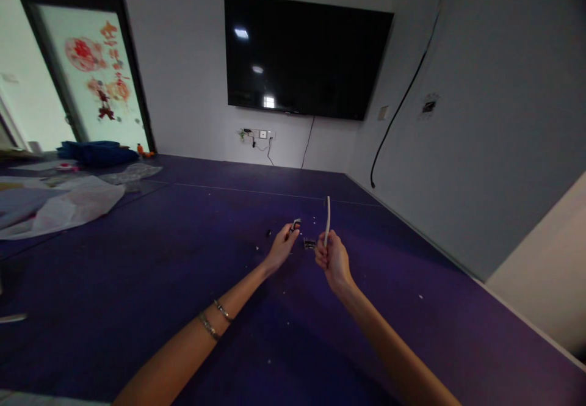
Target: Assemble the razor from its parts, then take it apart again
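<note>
My right hand is closed around the lower end of a thin white stick, slightly curved, that points upward. Something dark sits at the stick's upper left side, too small to make out. My left hand pinches a small dark piece with a whitish, shiny end; its kind is unclear. The two hands are apart above the purple surface. Between them lies a small dark rectangular piece, and a little black piece rests left of my left hand.
Small white bits are scattered over the surface. Crumpled clear plastic and a blue cloth bundle lie at the left. A black cable hangs down the right wall. A television hangs on the far wall above sockets.
</note>
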Demonstrator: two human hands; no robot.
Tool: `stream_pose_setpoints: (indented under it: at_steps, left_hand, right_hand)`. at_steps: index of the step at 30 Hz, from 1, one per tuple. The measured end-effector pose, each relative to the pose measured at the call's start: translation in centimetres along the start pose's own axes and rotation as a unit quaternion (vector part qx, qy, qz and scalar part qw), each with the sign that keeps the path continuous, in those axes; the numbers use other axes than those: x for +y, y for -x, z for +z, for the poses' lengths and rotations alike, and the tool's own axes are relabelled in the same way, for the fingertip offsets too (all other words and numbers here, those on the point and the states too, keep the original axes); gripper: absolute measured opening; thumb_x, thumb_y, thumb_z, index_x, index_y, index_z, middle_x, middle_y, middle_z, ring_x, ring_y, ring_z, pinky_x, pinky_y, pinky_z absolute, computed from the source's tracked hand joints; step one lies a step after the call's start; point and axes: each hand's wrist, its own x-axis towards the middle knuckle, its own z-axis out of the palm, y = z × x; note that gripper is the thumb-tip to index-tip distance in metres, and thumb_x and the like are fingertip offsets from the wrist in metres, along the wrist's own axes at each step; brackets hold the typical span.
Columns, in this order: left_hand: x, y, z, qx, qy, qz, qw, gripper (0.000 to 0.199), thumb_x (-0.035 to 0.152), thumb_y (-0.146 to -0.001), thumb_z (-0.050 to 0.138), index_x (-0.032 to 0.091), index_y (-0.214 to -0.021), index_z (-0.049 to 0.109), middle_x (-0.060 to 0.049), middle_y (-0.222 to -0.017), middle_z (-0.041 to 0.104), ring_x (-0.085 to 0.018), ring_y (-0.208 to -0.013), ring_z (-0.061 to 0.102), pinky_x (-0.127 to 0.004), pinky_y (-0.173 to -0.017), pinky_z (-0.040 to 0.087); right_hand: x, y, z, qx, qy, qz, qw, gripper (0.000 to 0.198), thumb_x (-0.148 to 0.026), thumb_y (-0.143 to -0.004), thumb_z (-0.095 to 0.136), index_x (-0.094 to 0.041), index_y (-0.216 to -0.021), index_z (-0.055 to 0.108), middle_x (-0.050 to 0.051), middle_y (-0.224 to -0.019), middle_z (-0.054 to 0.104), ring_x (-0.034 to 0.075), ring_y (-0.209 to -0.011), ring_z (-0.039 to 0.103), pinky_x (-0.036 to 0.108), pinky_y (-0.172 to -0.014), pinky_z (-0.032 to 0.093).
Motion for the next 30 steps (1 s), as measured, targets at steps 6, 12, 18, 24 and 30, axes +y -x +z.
stream_pose_setpoints:
  at_steps: [6, 12, 18, 24, 30]
  left_hand:
    - [0.2, 0.2, -0.1, 0.020, 0.116, -0.081, 0.990, 0.030, 0.045, -0.075, 0.055, 0.017, -0.074, 0.047, 0.010, -0.050, 0.031, -0.004, -0.038, 0.026, -0.016, -0.037, 0.019]
    - [0.8, 0.6, -0.1, -0.037, 0.204, -0.092, 0.974, 0.035, 0.050, -0.074, 0.054, 0.016, -0.071, 0.048, 0.008, -0.051, 0.036, -0.003, -0.034, 0.025, -0.015, -0.031, 0.014]
    - [0.7, 0.9, 0.1, -0.080, 0.215, -0.114, 0.967, 0.033, 0.049, -0.077, 0.053, 0.017, -0.072, 0.048, 0.009, -0.048, 0.031, -0.002, -0.032, 0.021, -0.014, -0.031, 0.011]
    - [0.6, 1.1, 0.4, -0.078, 0.219, -0.130, 0.964, 0.034, 0.049, -0.077, 0.053, 0.017, -0.069, 0.046, 0.010, -0.045, 0.029, -0.002, -0.032, 0.019, -0.014, -0.032, 0.010]
    - [0.6, 1.2, 0.6, -0.075, 0.209, -0.139, 0.965, 0.035, 0.050, -0.076, 0.054, 0.017, -0.067, 0.045, 0.010, -0.044, 0.029, -0.002, -0.031, 0.019, -0.013, -0.031, 0.009]
  right_hand:
    - [0.9, -3.1, -3.3, 0.047, 0.218, -0.057, 0.973, 0.049, -0.056, -0.079, 0.039, -0.021, -0.046, 0.034, -0.008, -0.037, 0.026, 0.006, -0.032, 0.023, 0.021, -0.036, 0.016]
    - [0.6, -4.8, -5.4, 0.099, 0.504, -0.132, 0.847, 0.052, -0.054, -0.080, 0.036, -0.019, -0.043, 0.043, 0.000, -0.041, 0.042, 0.011, -0.040, 0.040, 0.024, -0.044, 0.025]
    - [0.2, -4.5, -4.4, 0.106, 0.641, -0.140, 0.747, 0.056, -0.054, -0.084, 0.029, -0.018, -0.045, 0.047, 0.003, -0.046, 0.048, 0.012, -0.045, 0.042, 0.025, -0.045, 0.020]
    - [0.9, -4.3, -4.8, 0.109, 0.660, -0.153, 0.727, 0.056, -0.051, -0.086, 0.027, -0.017, -0.048, 0.051, 0.004, -0.049, 0.051, 0.013, -0.047, 0.043, 0.025, -0.046, 0.021]
    - [0.9, -4.2, -4.7, 0.113, 0.654, -0.170, 0.728, 0.057, -0.051, -0.086, 0.027, -0.017, -0.048, 0.052, 0.004, -0.049, 0.052, 0.013, -0.046, 0.044, 0.024, -0.046, 0.021]
